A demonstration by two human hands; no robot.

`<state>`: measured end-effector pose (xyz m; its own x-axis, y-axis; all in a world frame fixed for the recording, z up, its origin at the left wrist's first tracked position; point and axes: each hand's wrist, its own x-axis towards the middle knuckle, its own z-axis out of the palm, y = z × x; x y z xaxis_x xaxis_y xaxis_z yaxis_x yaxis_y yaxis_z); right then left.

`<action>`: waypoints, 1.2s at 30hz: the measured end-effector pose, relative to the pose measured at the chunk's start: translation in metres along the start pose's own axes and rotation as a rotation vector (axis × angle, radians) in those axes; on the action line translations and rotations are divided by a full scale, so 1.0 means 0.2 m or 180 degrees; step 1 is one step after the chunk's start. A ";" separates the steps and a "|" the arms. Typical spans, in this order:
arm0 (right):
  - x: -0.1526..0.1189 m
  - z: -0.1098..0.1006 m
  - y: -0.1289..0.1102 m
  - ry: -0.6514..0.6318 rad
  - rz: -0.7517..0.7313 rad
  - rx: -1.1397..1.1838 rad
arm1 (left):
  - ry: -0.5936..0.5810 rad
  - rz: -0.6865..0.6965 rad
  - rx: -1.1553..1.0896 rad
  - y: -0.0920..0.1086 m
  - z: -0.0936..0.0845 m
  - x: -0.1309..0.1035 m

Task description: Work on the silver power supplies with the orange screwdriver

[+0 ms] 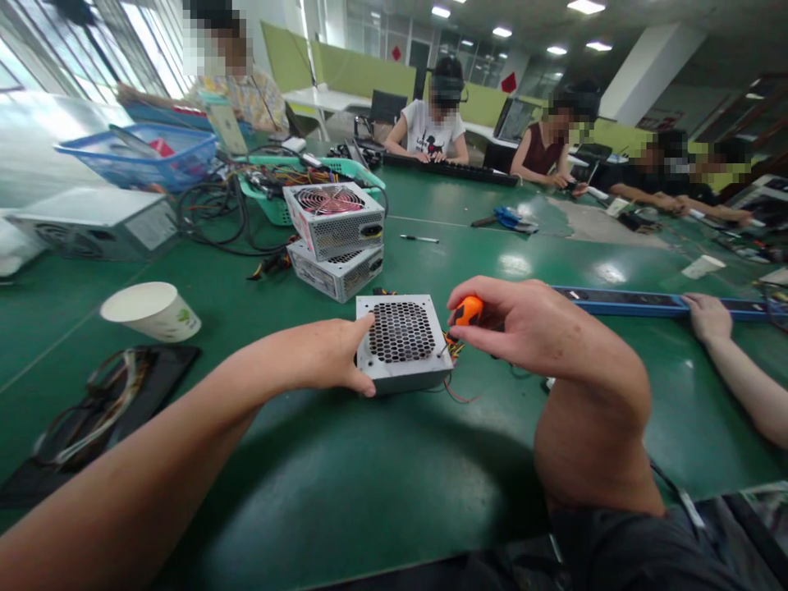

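Note:
A grey metal computer power supply (pixel 403 332) with a honeycomb vent on top lies on the green table in front of me. My left hand (pixel 338 349) grips its left edge, thumb on the top and fingers along the side. In my right hand (pixel 510 320) is a screwdriver with an orange and black handle (pixel 469 310), held at the right side of the case. The screwdriver's tip is at the case's right front corner; whether it sits in a screw I cannot make out. Coloured wires (pixel 455 349) come out at that side, and a thin red one trails on the table.
Two stacked power supplies (pixel 336 222) stand behind, near a green basket (pixel 271 193) of cables. At left are a paper cup (pixel 151 310), glasses on a black pouch (pixel 104 402) and another grey unit (pixel 98 222). A co-worker's hand (pixel 707 316) rests on a blue strip (pixel 640 302) at right.

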<state>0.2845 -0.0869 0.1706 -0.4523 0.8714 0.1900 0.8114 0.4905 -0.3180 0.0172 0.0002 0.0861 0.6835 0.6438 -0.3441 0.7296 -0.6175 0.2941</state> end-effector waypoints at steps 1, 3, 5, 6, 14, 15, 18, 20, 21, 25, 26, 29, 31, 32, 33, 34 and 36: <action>0.00 0.00 0.00 -0.0076 -0.0012 -0.0011 | -0.0011 -0.0018 0.0013 0.00 0.00 0.00; 0.00 0.00 0.00 -0.0129 0.0017 -0.0030 | -0.0041 -0.0060 0.0037 0.01 -0.01 0.00; 0.01 0.01 0.01 -0.0054 0.0094 -0.0047 | -0.0062 -0.0088 0.0052 0.02 -0.01 0.00; 0.02 0.02 0.01 0.0006 0.0134 -0.0051 | -0.0065 -0.0100 0.0053 0.03 -0.02 0.00; 0.06 0.06 0.04 0.0021 0.0237 -0.0043 | -0.0004 -0.0040 -0.0063 0.02 -0.02 -0.01; 0.06 0.07 0.04 0.0042 0.0258 -0.0063 | -0.0014 -0.0058 -0.0068 0.02 -0.02 -0.01; 0.08 0.10 0.04 0.0109 0.0321 -0.0081 | -0.0053 -0.0107 -0.0066 0.03 -0.03 -0.02; 0.09 0.11 0.04 0.0088 0.0315 -0.0043 | -0.0059 -0.0133 -0.0044 0.04 -0.03 -0.02; 0.09 0.12 0.04 0.0078 0.0297 -0.0024 | -0.0053 -0.0145 -0.0029 0.04 -0.04 -0.02; 0.07 0.08 0.04 0.0301 0.0206 -0.0012 | -0.0037 -0.0206 0.0028 0.04 -0.03 -0.01; 0.06 0.06 0.04 0.0399 0.0200 -0.0028 | -0.0048 -0.0210 0.0022 0.03 -0.02 -0.01; 0.03 0.02 0.04 0.0586 0.0211 -0.0057 | -0.0088 -0.0232 -0.0003 0.03 -0.02 -0.01; 0.02 0.00 0.05 0.0625 0.0248 -0.0069 | -0.0102 -0.0240 -0.0007 0.03 -0.02 -0.01; 0.01 0.00 0.05 0.0629 0.0261 -0.0076 | -0.0104 -0.0250 -0.0005 0.03 -0.02 0.00; 0.01 0.00 0.05 0.0613 0.0275 -0.0083 | -0.0107 -0.0252 -0.0008 0.03 -0.02 0.00; 0.01 0.00 0.05 0.0586 0.0285 -0.0087 | -0.0109 -0.0253 -0.0013 0.03 -0.02 -0.01; 0.01 0.00 0.05 0.0511 0.0294 -0.0074 | -0.0082 -0.0241 -0.0027 0.02 -0.02 -0.01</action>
<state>0.2917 -0.0803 0.1680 -0.3121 0.8990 0.3073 0.8559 0.4064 -0.3199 0.0195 -0.0022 0.0907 0.6257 0.6766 -0.3883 0.7794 -0.5635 0.2739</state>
